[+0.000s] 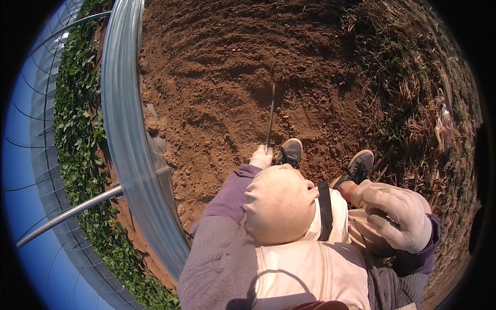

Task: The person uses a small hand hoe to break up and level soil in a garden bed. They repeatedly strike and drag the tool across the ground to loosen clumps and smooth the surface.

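My left hand (262,157), in a pale work glove, grips the near end of a thin, rod-like tool (271,114). The tool's far end meets loose brown soil (217,104), in a shaded hollow; the shape of its head does not show clearly. My right hand (399,217), also gloved, is beside my bent right leg with its fingers curled. Whether anything is inside those fingers is hidden. A rounded, pale bulging bundle (281,203) sits before my chest, beside a black strap (325,209). Two dark shoes (290,152) stand on the soil.
Bunched clear plastic film (122,97) runs along the left, with a metal pipe (73,213) reaching it. Beyond are green leafy vines (77,128) and a hooped plastic greenhouse (42,155). Dry weeds and stalks (407,116) cover the right side, with a pale plastic scrap (443,126).
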The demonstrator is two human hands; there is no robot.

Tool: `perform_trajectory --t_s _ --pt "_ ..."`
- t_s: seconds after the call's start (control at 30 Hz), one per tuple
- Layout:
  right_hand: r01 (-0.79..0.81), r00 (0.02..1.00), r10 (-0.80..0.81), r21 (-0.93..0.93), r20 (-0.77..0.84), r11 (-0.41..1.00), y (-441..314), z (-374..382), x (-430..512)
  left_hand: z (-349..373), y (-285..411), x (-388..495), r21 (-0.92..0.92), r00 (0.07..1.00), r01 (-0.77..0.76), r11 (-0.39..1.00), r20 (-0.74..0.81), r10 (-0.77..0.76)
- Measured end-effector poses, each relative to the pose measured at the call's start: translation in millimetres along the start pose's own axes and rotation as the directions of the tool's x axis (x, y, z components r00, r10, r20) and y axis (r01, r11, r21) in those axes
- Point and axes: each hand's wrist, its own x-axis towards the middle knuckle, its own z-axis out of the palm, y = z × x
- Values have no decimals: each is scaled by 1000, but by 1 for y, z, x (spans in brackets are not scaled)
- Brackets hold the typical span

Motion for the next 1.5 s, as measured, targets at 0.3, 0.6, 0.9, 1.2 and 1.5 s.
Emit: perform_trajectory --t_s 0.3,0.6,0.9,1.2,1.5 --pt "-3 999 0 53 54 999 8 -2 -16 -13 -45 -82 -97 968 60 993 249 -34" --pt "-12 1000 12 -1 13 1000 4 -2 -25 -28 90 43 -231 999 6 973 40 3" --pt "-38 996 30 96 84 995 13 -8 -31 -42 -3 -51 -29 947 -27 999 318 35" --pt "-72 994 66 67 89 995 15 -9 -29 -58 153 54 -306 996 49 951 91 -22" --pt "-57 995 49 99 82 993 20 -8 -36 -32 52 -25 -4 915 -149 989 378 139"
